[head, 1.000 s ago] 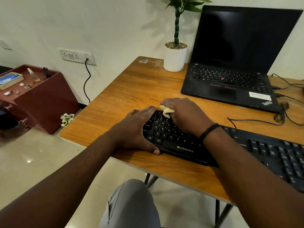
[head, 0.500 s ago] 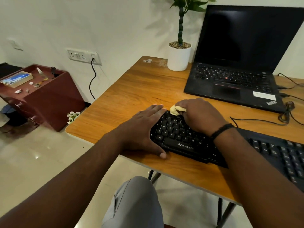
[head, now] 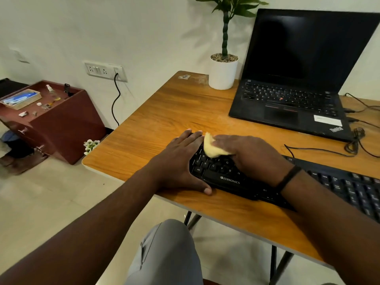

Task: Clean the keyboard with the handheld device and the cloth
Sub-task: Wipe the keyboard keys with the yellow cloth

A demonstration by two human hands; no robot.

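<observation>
Right hand (head: 250, 155) hides part of the keyboard (head: 226, 177), cut off right.

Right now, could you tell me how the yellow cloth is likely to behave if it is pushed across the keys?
The yellow cloth looks soft and floppy: it bunches and folds under the right hand. It is probably light and should drag along with the fingers rather than slide free. The keyboard might shift when pushed, which is likely why the left hand rests on its end.

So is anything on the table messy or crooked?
A little. The keyboard lies askew and pokes past the table edge by the left hand. A scuffed patch marks the far corner.
</observation>
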